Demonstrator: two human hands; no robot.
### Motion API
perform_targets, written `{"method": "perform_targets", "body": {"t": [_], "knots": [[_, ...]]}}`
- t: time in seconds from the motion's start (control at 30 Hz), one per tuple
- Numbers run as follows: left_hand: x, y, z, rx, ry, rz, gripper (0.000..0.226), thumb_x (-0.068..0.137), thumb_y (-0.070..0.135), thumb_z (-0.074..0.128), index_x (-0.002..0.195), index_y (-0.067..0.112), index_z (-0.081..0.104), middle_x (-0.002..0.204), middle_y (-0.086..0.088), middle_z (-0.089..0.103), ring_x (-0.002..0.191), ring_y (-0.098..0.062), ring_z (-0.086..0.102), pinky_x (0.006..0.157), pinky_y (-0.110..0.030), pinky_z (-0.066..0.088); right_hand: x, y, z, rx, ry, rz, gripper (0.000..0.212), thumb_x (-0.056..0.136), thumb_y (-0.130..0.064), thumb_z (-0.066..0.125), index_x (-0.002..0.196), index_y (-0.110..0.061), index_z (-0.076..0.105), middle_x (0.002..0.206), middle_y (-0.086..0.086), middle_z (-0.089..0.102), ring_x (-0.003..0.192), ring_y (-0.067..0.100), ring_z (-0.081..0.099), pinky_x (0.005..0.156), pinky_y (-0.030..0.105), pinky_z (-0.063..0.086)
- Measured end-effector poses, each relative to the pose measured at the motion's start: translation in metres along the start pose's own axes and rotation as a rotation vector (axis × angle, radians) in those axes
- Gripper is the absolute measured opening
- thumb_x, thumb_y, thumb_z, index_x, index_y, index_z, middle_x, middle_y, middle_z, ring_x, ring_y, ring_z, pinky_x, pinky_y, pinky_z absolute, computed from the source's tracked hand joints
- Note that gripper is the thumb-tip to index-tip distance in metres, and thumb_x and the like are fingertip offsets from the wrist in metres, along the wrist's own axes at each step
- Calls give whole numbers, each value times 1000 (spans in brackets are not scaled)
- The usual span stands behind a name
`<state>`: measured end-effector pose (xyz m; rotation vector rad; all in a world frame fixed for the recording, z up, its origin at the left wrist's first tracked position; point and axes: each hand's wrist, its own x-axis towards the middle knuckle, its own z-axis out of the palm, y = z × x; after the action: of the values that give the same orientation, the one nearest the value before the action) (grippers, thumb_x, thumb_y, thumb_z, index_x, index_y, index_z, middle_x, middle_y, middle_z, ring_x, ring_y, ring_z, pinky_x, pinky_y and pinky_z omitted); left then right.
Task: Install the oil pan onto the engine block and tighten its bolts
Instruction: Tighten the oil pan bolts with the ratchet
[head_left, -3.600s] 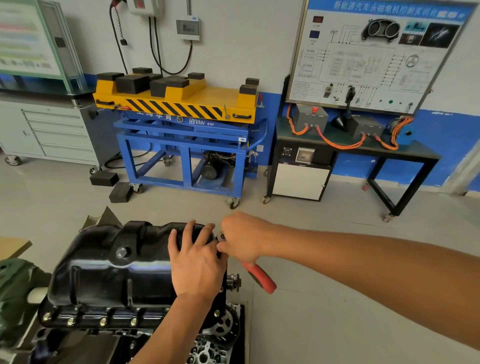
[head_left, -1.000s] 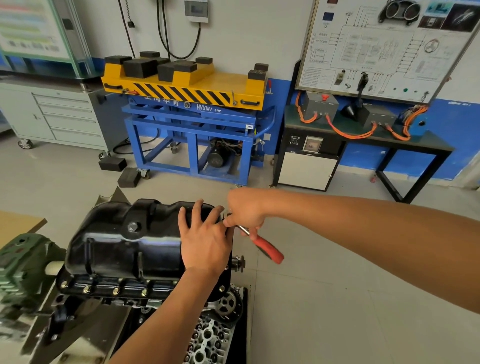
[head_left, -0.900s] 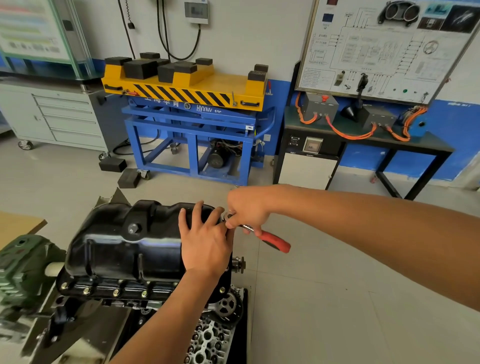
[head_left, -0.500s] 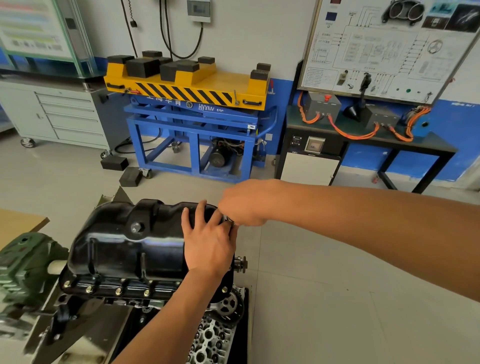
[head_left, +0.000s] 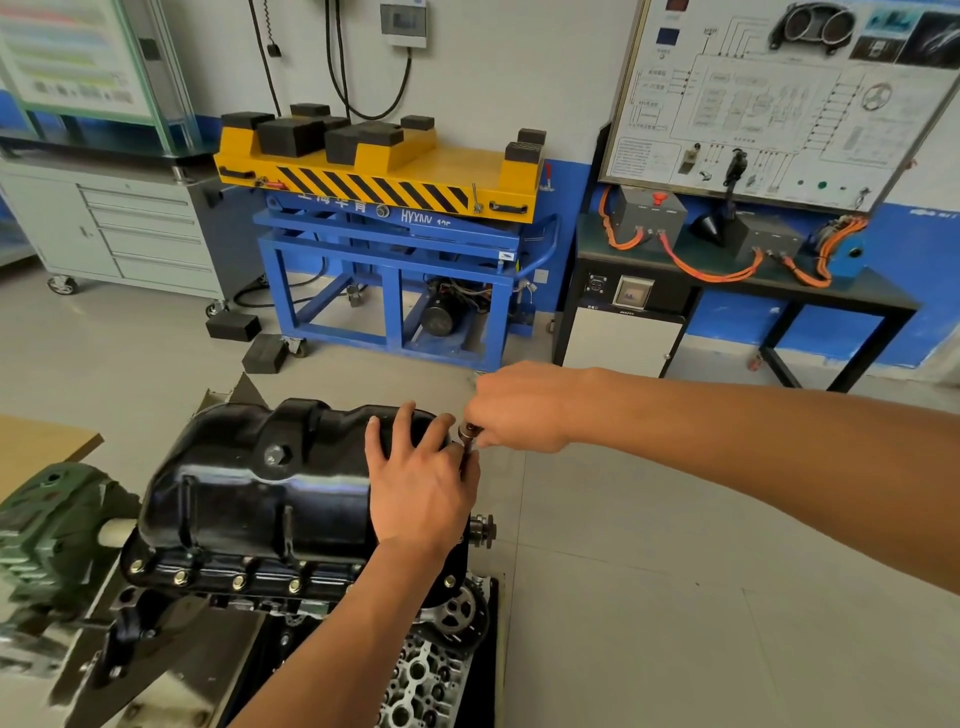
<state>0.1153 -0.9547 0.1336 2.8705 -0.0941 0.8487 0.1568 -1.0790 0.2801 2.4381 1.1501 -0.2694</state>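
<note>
You're swinging the ratchet (head_left: 469, 432) round, red handle now hidden under your gripping right hand (head_left: 519, 410), so tightening looks underway. Your left hand (head_left: 415, 491) is pressing flat on the oil pan (head_left: 249, 493) atop the engine block (head_left: 291, 607).

1 oil pan (head_left: 249, 493), 2 hands (head_left: 421, 488) (head_left: 519, 410), 1 socket tool (head_left: 470, 434), 1 lift cart (head_left: 384, 249) & 2 blk floor blocks (head_left: 234, 326).

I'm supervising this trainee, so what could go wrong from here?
The left hand rests on the oil pan right beside the socket wrench that the right hand grips; a slip could pinch it. The bolt is hidden under the hands, so a crooked socket might go unnoticed. The toothed sprocket sits exposed below the left forearm.
</note>
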Motion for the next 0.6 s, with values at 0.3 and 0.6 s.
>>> {"method": "perform_targets", "body": {"t": [0.3, 0.6], "knots": [[-1, 3, -4, -8, 51, 1, 28, 92, 42, 59, 95, 25, 80, 116, 5, 71, 133, -34, 47, 115, -59, 21, 17, -21, 3, 432, -46, 249, 41, 103, -22, 44, 67, -10, 58, 56, 8, 62, 58, 23, 58, 55, 30, 44], [-2, 1, -7, 24, 24, 5, 45, 63, 34, 83, 102, 14, 77, 126, -8, 66, 130, -38, 53, 110, -63, 35, 23, -31, 1, 558, -325, 284, 38, 87, -17, 75, 116, 3, 64, 71, 3, 63, 34, 5, 50, 37, 14, 42]]}}
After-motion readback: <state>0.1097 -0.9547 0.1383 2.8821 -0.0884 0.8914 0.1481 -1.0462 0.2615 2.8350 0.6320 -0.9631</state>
